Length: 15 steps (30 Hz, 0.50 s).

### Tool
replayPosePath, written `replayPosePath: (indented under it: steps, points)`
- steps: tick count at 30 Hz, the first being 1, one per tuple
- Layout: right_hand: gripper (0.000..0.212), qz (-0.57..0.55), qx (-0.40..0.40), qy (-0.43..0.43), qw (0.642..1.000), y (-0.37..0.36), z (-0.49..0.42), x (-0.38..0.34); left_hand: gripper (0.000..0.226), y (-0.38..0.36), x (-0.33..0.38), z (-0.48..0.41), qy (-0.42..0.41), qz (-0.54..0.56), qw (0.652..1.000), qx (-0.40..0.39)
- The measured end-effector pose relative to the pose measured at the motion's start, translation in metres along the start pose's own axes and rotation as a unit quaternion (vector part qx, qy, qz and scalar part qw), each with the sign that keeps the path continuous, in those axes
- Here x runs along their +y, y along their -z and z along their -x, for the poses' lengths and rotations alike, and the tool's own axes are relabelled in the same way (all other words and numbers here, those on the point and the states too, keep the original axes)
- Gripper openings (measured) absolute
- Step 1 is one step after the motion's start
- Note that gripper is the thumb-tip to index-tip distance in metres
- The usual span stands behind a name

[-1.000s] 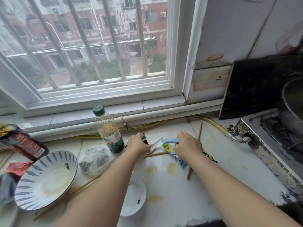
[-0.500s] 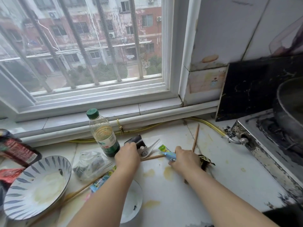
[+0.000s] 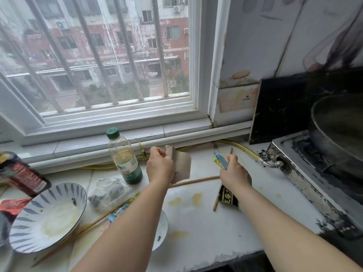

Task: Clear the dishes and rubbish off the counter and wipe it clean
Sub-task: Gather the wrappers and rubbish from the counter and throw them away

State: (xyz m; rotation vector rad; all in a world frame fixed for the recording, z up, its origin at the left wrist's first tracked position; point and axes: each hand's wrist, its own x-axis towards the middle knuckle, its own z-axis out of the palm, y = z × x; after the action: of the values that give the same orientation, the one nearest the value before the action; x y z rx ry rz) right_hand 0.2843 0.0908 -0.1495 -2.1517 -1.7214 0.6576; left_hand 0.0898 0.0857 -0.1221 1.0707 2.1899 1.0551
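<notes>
My left hand (image 3: 160, 166) is raised over the white counter (image 3: 196, 218) and grips a brownish sheet-like wrapper (image 3: 181, 165). My right hand (image 3: 234, 172) pinches a blue and green sachet (image 3: 221, 161) just above the counter. A black wrapper with yellow print (image 3: 227, 196) lies under my right wrist. Chopsticks (image 3: 196, 181) lie across the counter between my hands. A blue-striped bowl (image 3: 47, 216) and a small white dish (image 3: 162, 231), partly hidden by my left forearm, sit at the left.
A green-capped plastic bottle (image 3: 124, 157) stands by the sill. A crumpled clear bag (image 3: 109, 193), a blue sachet (image 3: 121, 209) and a dark sauce bottle (image 3: 21, 175) lie left. A dirty gas stove (image 3: 314, 173) with a wok (image 3: 341, 130) is right. Yellow stains (image 3: 196, 199) mark the counter.
My left hand has lifted off the counter with the brownish wrapper in it. My right hand has raised the blue and green sachet, uncovering the black wrapper below it.
</notes>
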Motion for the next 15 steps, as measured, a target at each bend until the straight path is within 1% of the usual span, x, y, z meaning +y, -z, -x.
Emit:
replayPosePath:
  steps: [2,5,6,8,10,11,12,14,15]
  points:
    - [0.035,0.023,-0.004,-0.020,1.000,0.006,0.005,0.012,0.014,0.000,0.007,0.006,0.020,0.036,0.999,0.004]
    - [0.032,0.052,-0.029,-0.044,0.997,0.010,0.011,0.027,0.011,-0.001,0.013,0.010,0.072,0.091,0.993,-0.004]
    - [0.030,0.064,-0.040,-0.050,0.996,0.009,0.013,0.030,0.013,-0.001,0.014,0.011,0.090,0.111,0.990,-0.012]
    - [0.025,0.092,-0.063,-0.060,0.992,0.006,0.017,0.035,0.036,0.000,0.015,0.015,0.115,0.140,0.983,-0.041]
    - [0.023,0.122,-0.069,-0.068,0.988,0.000,0.020,0.038,0.059,0.001,0.012,0.019,0.112,0.144,0.980,-0.081]
    - [0.022,0.133,-0.063,-0.073,0.986,-0.003,0.021,0.039,0.064,0.001,0.008,0.020,0.107,0.138,0.979,-0.102]
    - [0.020,0.134,-0.052,-0.078,0.987,-0.004,0.021,0.039,0.061,0.001,0.004,0.020,0.104,0.130,0.978,-0.121]
    - [0.015,0.101,-0.018,-0.079,0.992,-0.002,0.020,0.034,0.040,0.001,-0.002,0.018,0.099,0.111,0.979,-0.142]
    - [0.011,0.071,-0.004,-0.071,0.995,-0.002,0.018,0.029,0.029,0.004,-0.005,0.017,0.094,0.103,0.980,-0.141]
